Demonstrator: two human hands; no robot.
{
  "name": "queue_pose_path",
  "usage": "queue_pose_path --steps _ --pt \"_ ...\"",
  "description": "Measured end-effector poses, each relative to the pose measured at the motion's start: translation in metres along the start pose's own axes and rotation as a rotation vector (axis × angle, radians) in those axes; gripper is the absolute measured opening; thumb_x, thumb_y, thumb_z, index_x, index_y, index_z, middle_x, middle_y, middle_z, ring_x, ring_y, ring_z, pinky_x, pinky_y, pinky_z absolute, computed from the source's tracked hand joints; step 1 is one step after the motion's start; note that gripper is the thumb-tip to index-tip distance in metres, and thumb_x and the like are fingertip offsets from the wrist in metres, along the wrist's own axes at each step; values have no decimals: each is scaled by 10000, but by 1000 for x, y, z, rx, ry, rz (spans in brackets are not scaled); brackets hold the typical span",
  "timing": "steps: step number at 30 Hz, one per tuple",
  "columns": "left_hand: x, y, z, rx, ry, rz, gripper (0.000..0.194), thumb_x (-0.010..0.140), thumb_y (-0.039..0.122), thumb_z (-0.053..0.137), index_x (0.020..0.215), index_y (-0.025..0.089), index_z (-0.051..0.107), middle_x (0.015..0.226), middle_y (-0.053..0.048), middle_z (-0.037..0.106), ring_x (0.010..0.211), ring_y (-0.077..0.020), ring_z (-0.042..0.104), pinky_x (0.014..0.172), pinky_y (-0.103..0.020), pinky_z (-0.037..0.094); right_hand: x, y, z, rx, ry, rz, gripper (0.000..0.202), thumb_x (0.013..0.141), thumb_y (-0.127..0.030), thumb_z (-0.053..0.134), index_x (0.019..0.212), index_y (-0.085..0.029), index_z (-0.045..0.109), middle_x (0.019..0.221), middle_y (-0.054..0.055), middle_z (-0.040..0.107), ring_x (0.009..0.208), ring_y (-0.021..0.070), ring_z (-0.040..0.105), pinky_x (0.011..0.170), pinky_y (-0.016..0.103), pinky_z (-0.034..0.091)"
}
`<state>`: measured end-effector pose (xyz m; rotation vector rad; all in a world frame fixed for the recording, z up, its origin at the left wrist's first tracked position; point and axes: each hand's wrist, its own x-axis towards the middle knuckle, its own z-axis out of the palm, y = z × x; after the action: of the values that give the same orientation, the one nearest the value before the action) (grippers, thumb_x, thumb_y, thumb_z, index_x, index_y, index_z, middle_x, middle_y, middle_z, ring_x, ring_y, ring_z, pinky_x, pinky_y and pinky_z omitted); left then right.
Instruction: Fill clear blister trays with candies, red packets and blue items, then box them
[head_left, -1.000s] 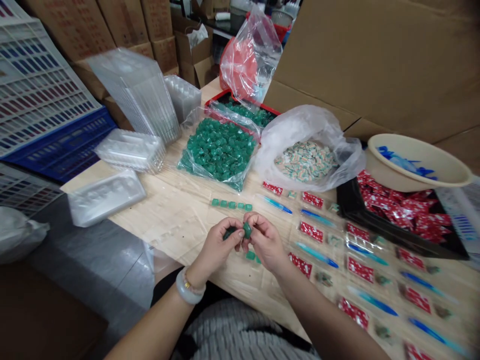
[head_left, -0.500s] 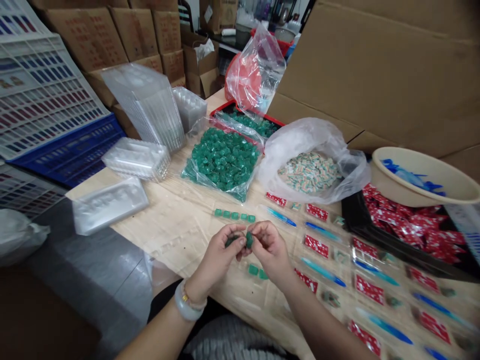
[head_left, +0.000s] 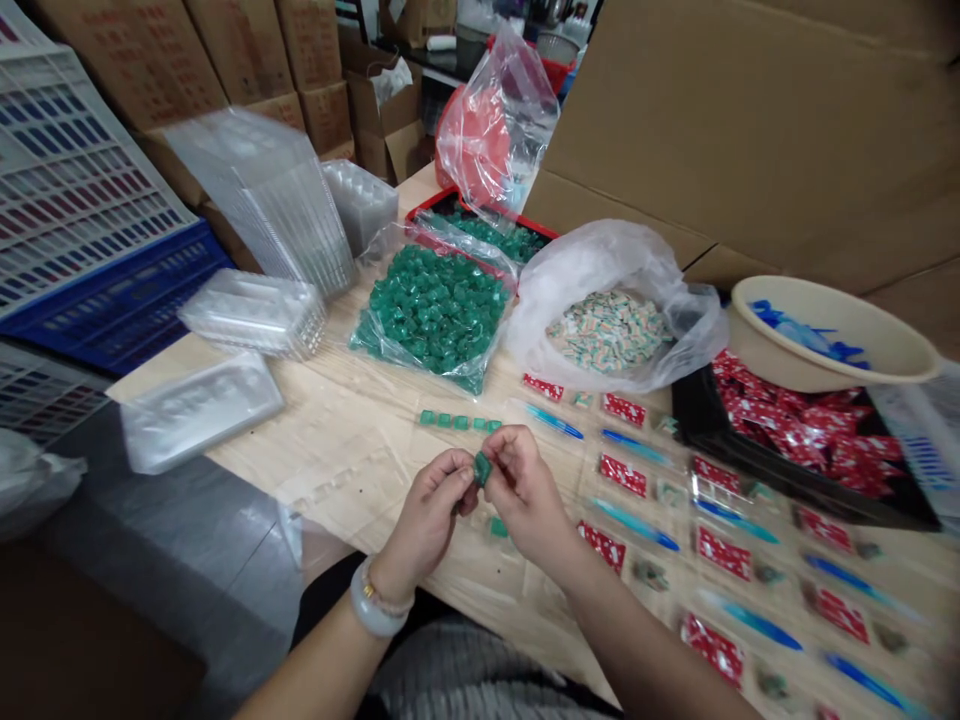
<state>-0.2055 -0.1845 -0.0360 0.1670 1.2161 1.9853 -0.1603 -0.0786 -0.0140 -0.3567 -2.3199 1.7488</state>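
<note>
Over the near part of the table, my left hand (head_left: 435, 500) and my right hand (head_left: 523, 490) meet at their fingertips, both closed. Between them is a small dark green block (head_left: 482, 469), pinched by my right thumb and fingers and touched on its left by my left fingertips. Whether the left palm hides anything more I cannot tell. Just beyond the hands lies a row of green blocks (head_left: 444, 421) in a clear plastic tray. Another green block (head_left: 498, 527) sits below my hands, partly covered by my right hand.
A bag of green blocks (head_left: 435, 310) and a bag of small printed pieces (head_left: 611, 330) lie behind. Clear trays (head_left: 255, 310) stand at left. Filled trays with red packets (head_left: 622, 474) and blue pens (head_left: 636, 524) spread right, near a beige basin (head_left: 892, 350) and black tray (head_left: 690, 410).
The view has shifted slightly. The green block between my fingers has turned, and my left fingers have closed up beside it. A dark green piece seen in my left hand earlier no longer shows.
</note>
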Motion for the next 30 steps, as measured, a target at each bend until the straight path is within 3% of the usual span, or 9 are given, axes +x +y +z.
queue_pose_path --steps 4,9,15,21,24,30 --pt "-5 6 -4 -5 -6 -12 240 734 354 543 653 154 436 589 38 382 533 -67 345 518 -204 285 -3 -3 4 -75 19 -58 180 749 -75 391 862 -212 362 743 -9 423 635 101 445 563 229 373" --pt "-10 21 -12 164 -138 -183 288 705 404 580 669 136 479 571 47 362 486 -50 285 461 -194 224 -8 -3 -7 -256 -148 -290 191 779 -69 377 900 -208 426 835 39 484 769 135 480 676 272 402" --pt "-14 30 -12 284 -100 -128 237 686 353 609 658 144 500 551 58 354 493 -50 278 465 -184 217 1 -21 -30 -297 -386 -275 223 806 -100 383 955 -204 512 836 48 545 786 137 513 681 273 417" --pt "-17 26 -7 210 -120 -160 218 683 324 612 678 144 488 576 61 345 472 -37 239 443 -184 176 12 -44 -43 -505 -588 -291 155 760 -89 425 788 -180 548 716 26 542 652 117 499 590 231 387" --pt "-18 25 -6 242 -120 -114 203 707 317 581 663 148 477 568 58 327 483 -48 250 454 -189 190 11 -42 -40 -513 -561 -293 153 691 -52 435 721 -181 511 648 -6 496 560 91 449 520 202 345" --pt "-21 43 -1 556 -131 200 166 741 252 534 613 159 484 626 17 415 615 -101 390 595 -215 313 5 -29 -26 -370 -291 -228 123 677 -64 453 683 -185 478 597 -25 459 533 79 419 478 188 316"
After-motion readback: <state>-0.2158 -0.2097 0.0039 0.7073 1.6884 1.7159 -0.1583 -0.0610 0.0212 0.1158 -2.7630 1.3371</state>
